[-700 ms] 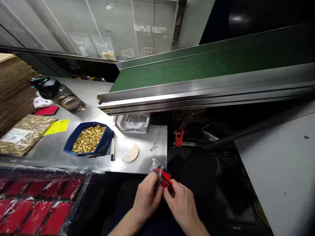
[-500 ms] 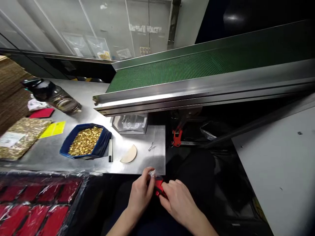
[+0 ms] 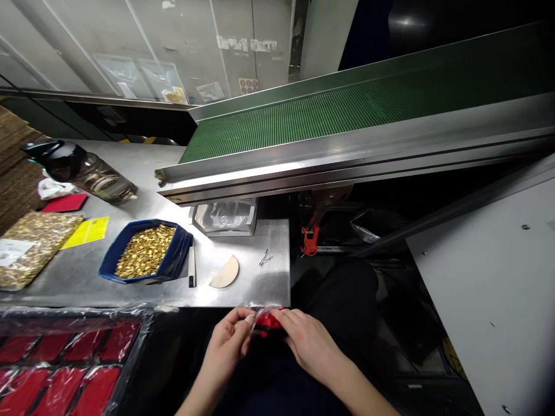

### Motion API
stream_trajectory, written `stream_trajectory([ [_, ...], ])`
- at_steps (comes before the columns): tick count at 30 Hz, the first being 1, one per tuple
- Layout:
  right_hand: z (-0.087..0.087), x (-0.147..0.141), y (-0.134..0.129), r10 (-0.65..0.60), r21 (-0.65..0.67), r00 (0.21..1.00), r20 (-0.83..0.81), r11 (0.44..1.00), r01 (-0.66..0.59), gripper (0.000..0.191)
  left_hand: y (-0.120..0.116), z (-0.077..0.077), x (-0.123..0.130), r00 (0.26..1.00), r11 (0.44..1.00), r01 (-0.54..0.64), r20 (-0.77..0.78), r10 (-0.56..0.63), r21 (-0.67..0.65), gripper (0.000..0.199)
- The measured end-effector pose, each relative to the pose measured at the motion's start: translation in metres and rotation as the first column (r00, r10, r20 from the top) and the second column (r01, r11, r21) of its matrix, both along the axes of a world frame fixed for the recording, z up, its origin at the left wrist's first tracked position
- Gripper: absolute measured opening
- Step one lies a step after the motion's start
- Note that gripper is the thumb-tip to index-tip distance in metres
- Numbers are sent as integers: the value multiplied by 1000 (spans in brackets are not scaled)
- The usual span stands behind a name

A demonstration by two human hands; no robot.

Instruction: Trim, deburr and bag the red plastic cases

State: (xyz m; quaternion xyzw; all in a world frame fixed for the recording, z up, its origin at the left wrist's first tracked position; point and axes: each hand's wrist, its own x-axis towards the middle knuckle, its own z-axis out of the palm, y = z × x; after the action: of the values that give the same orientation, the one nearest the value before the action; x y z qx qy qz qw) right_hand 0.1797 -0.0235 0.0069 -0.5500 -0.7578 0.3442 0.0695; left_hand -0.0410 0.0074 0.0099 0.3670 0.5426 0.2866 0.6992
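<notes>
Just below the front edge of the metal table (image 3: 243, 297), a small red item (image 3: 269, 321) with clear plastic film (image 3: 260, 312) around it is held between both hands. My left hand (image 3: 229, 340) pinches the film at the item's left side, thumb against index finger. My right hand (image 3: 309, 341) grips the red item from the right, its fingers over the top. A pale half-round piece (image 3: 224, 273), a white and black cutter-like tool (image 3: 192, 267) and small metal pins (image 3: 265, 258) lie on the table above the hands.
A blue bin (image 3: 106, 260) of gold pieces, a bottle (image 3: 102, 176) and a bag of gold pieces (image 3: 39, 242) stand left. A green conveyor (image 3: 281, 121) slopes above. Film-covered red items (image 3: 95, 387) fill a tray lower left. A clear-fronted box (image 3: 225, 218) sits under the conveyor.
My left hand has moved left, drawing the film out sideways. The red item and my right hand have shifted slightly up and left. The whole view has shifted a little.
</notes>
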Motion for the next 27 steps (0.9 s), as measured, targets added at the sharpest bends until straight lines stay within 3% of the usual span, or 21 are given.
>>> stream_trajectory([
  [3,-13,1,3,153,111,986,-66,983,-145,45,6,1,-11,981,988,36,196,-6,-148,38],
  [6,-33,-7,8,308,276,950,-42,918,-285,37,10,4,-21,980,988,43,200,-13,-147,35],
  [10,-61,-28,19,280,499,957,70,821,-277,24,14,3,-43,974,972,26,225,28,-232,34],
  [13,-67,-42,31,276,565,957,87,778,-275,22,17,0,-67,965,951,25,255,58,-307,36],
  [15,-63,-47,38,290,610,952,93,739,-285,23,18,-1,-83,990,965,9,137,28,-261,41],
  [17,-56,-48,44,321,647,942,98,698,-306,25,20,1,-94,994,993,4,-107,-17,-121,47],
  [20,-47,-45,52,364,675,924,118,653,-344,27,22,7,-101,905,986,151,-411,-111,65,45],
  [24,-36,-39,64,397,668,903,166,628,-399,25,26,12,-95,819,943,327,-518,-247,66,39],
  [27,-20,-38,69,448,668,876,176,599,-441,25,26,14,-89,734,924,336,-665,-136,182,30],
])
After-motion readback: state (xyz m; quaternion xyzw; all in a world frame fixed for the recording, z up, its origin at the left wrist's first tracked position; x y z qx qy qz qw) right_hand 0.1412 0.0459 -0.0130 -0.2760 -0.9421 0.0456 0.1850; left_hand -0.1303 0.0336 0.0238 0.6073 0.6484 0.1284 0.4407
